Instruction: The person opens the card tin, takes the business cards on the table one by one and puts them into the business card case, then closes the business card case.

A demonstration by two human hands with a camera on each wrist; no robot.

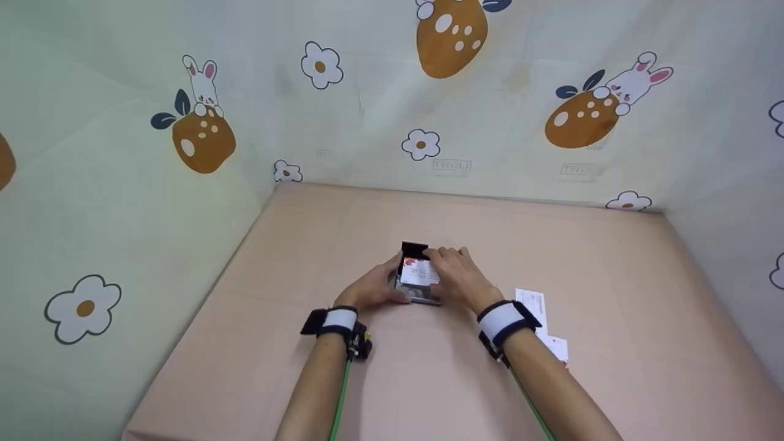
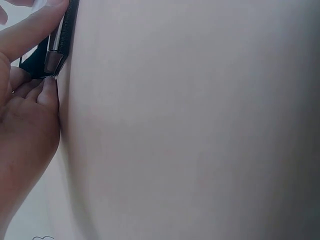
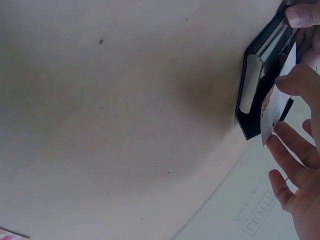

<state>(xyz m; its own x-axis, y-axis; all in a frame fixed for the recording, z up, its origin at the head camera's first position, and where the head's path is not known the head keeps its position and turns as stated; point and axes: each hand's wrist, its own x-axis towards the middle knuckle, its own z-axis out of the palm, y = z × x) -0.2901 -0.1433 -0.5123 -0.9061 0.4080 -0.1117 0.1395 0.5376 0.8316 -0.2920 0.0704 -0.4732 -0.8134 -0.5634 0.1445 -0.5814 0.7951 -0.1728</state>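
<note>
Loose cards on a pink desk
White cards [image 1: 542, 321] lie on the desk [image 1: 625, 294], cartoon-printed cloth [image 1: 202, 122] behind

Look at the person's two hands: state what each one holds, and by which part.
The right hand pinches a printed card near its top edge. The left hand holds the black card case by its left side.

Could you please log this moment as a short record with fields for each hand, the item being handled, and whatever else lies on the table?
left hand: grips the left side of the black card case
right hand: pinches a printed card over the open case
card case: open, lying on the pink table
other items: loose white cards on the table by the right wrist
surroundings: cloth walls with rabbit and flower print
</note>
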